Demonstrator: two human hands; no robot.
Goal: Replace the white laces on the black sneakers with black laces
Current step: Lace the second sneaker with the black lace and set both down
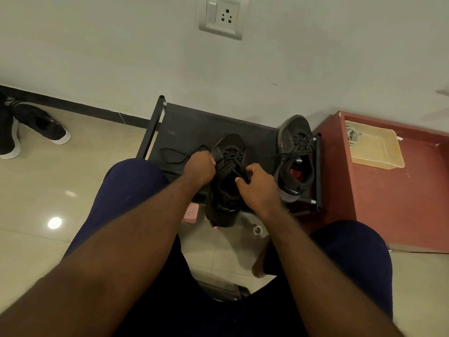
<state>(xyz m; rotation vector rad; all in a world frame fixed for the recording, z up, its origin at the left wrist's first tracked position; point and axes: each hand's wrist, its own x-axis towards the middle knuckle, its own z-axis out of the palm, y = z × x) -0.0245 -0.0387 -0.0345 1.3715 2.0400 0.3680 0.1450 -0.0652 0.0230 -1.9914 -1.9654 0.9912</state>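
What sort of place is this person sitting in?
Most likely a room in a home, perhaps near the entrance: a low black shoe rack, a wall socket above it, and spare shoes on the tiled floor.

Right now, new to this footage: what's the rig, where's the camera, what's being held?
No machine: a person's two bare hands, filmed by one wide-angle camera on their head, looking down past their knees. A black sneaker stands on a low black rack. The left hand grips a black lace whose slack loops across the rack; the right hand pinches lace at the sneaker's opening. A second sneaker, already black-laced, sits to the right. A yellow tray rests on a red surface.
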